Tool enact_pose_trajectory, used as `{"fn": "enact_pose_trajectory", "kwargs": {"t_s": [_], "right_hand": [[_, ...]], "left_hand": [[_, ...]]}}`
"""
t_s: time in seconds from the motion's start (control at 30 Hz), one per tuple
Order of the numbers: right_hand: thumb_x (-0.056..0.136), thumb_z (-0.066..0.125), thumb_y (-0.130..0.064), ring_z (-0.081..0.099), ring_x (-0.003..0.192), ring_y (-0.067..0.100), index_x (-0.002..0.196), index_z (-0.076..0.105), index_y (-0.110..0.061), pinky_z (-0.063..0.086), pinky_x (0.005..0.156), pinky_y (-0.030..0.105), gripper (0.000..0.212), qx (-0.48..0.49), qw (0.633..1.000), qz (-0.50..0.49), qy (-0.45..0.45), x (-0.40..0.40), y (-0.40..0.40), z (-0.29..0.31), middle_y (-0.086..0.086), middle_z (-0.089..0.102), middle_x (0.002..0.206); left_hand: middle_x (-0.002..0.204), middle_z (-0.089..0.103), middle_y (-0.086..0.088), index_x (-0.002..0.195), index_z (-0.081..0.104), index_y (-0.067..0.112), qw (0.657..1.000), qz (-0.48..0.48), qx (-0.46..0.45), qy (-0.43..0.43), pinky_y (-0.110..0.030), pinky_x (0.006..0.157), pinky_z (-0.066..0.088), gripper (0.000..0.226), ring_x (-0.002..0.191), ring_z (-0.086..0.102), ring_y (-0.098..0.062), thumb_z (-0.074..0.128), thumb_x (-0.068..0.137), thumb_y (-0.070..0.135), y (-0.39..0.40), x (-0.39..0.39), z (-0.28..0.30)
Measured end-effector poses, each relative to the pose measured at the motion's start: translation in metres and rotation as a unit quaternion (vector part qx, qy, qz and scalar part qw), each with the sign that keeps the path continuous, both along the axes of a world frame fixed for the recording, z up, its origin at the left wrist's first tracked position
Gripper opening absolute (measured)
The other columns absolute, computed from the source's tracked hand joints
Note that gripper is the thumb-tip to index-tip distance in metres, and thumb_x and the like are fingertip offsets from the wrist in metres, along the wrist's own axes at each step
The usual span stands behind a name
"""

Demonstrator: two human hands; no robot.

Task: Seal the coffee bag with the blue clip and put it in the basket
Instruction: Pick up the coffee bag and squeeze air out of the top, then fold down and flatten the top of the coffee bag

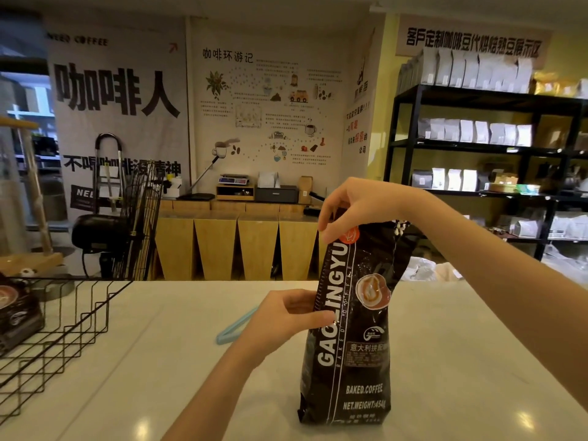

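Note:
A tall black coffee bag [353, 338] with white lettering stands upright on the white counter [178, 377]. My right hand [353, 208] pinches the bag's top edge from above. My left hand [286, 316] grips the bag's left side at mid-height. The light blue clip [229, 331] lies flat on the counter behind my left hand, which partly hides it. The black wire basket [63, 326] sits at the counter's left edge.
Another dark coffee bag [16, 313] lies inside the basket. Beyond the counter are wooden cabinets [235, 246], a black fan and trolley [127, 224], and black shelves [477, 144] with white bags on the right.

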State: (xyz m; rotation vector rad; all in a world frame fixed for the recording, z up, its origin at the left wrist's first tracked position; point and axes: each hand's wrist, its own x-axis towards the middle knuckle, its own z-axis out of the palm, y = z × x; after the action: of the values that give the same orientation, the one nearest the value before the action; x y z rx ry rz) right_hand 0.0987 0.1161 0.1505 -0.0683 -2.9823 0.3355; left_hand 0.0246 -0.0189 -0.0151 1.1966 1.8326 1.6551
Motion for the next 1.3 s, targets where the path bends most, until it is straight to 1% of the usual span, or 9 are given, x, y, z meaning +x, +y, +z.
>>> {"fn": "enact_pose_trajectory", "kwargs": {"t_s": [0.17,0.33,0.53,0.77,0.9,1.0,1.1,1.2,1.3], "right_hand": [[0.071,0.071,-0.039,0.059,0.068,0.004,0.078,0.069,-0.018,0.044,0.059,0.013,0.023,0.142,0.989,0.002,-0.038,-0.009,-0.025,-0.002,-0.013,0.062,0.07],[0.075,0.069,-0.032,0.056,0.071,0.016,0.086,0.065,-0.007,0.049,0.066,0.026,0.028,0.268,0.961,-0.019,-0.062,-0.015,-0.042,-0.006,0.001,0.059,0.072],[0.079,0.066,-0.027,0.05,0.057,0.003,0.088,0.07,-0.007,0.04,0.056,0.012,0.023,0.261,0.962,0.008,-0.077,-0.011,-0.041,-0.005,-0.012,0.052,0.061],[0.079,0.065,-0.032,0.054,0.049,-0.005,0.077,0.071,-0.013,0.04,0.054,0.012,0.02,0.235,0.97,0.022,-0.052,0.0,-0.029,-0.005,-0.019,0.053,0.056],[0.081,0.062,-0.033,0.06,0.062,0.005,0.082,0.07,-0.015,0.053,0.068,0.024,0.02,0.224,0.974,0.026,0.005,0.007,-0.024,-0.008,-0.008,0.063,0.066],[0.084,0.057,-0.035,0.058,0.085,0.008,0.102,0.064,-0.017,0.045,0.074,0.014,0.027,0.16,0.974,0.007,0.161,0.024,-0.006,0.003,-0.008,0.061,0.092],[0.081,0.056,-0.046,0.054,0.093,0.006,0.12,0.051,-0.022,0.039,0.073,0.014,0.046,-0.048,0.957,-0.083,0.272,0.047,0.023,-0.007,-0.008,0.057,0.108],[0.067,0.055,-0.061,0.061,0.097,0.014,0.121,0.05,-0.02,0.047,0.078,0.024,0.068,-0.212,0.948,-0.145,0.187,0.058,0.041,-0.041,-0.004,0.062,0.108],[0.067,0.065,-0.044,0.07,0.077,0.009,0.091,0.061,-0.025,0.056,0.065,0.02,0.03,-0.345,0.92,-0.105,0.152,0.061,0.045,-0.073,-0.007,0.069,0.083]], "left_hand": [[0.084,0.075,0.015,0.092,0.068,0.027,0.997,0.0,0.061,-0.041,-0.016,0.067,0.053,0.026,0.084,0.069,-0.004,0.073,0.068,0.018,-0.005,0.007,-0.008],[0.086,0.075,0.009,0.096,0.07,0.02,0.994,0.016,0.097,-0.053,-0.016,0.064,0.053,0.028,0.082,0.07,-0.009,0.072,0.068,0.015,-0.003,0.015,-0.011],[0.081,0.075,0.014,0.095,0.07,0.023,0.992,0.022,0.114,-0.056,-0.013,0.06,0.051,0.025,0.079,0.07,-0.005,0.069,0.072,0.014,-0.001,0.021,-0.012],[0.078,0.075,0.013,0.094,0.07,0.02,0.991,0.008,0.118,-0.057,-0.013,0.061,0.052,0.021,0.079,0.07,-0.008,0.067,0.075,0.011,-0.001,0.024,-0.013],[0.079,0.075,0.012,0.094,0.07,0.017,0.993,0.008,0.105,-0.053,-0.014,0.062,0.052,0.022,0.08,0.07,-0.007,0.067,0.074,0.01,-0.001,0.016,-0.01],[0.085,0.076,0.007,0.094,0.07,0.018,0.994,0.002,0.083,-0.067,-0.015,0.064,0.053,0.021,0.083,0.07,-0.007,0.065,0.076,0.01,-0.002,0.006,-0.009],[0.095,0.075,-0.002,0.102,0.068,0.013,0.992,-0.015,0.072,-0.104,-0.025,0.076,0.053,0.029,0.092,0.069,-0.015,0.064,0.074,0.017,0.0,-0.005,-0.01],[0.096,0.074,-0.006,0.104,0.066,0.013,0.986,-0.023,0.065,-0.151,-0.026,0.074,0.051,0.029,0.092,0.069,-0.018,0.06,0.076,0.017,0.007,-0.011,-0.011],[0.093,0.075,-0.004,0.107,0.064,0.013,0.986,-0.016,0.045,-0.162,-0.027,0.074,0.05,0.026,0.089,0.069,-0.017,0.056,0.082,0.016,0.014,-0.011,-0.01]]}}
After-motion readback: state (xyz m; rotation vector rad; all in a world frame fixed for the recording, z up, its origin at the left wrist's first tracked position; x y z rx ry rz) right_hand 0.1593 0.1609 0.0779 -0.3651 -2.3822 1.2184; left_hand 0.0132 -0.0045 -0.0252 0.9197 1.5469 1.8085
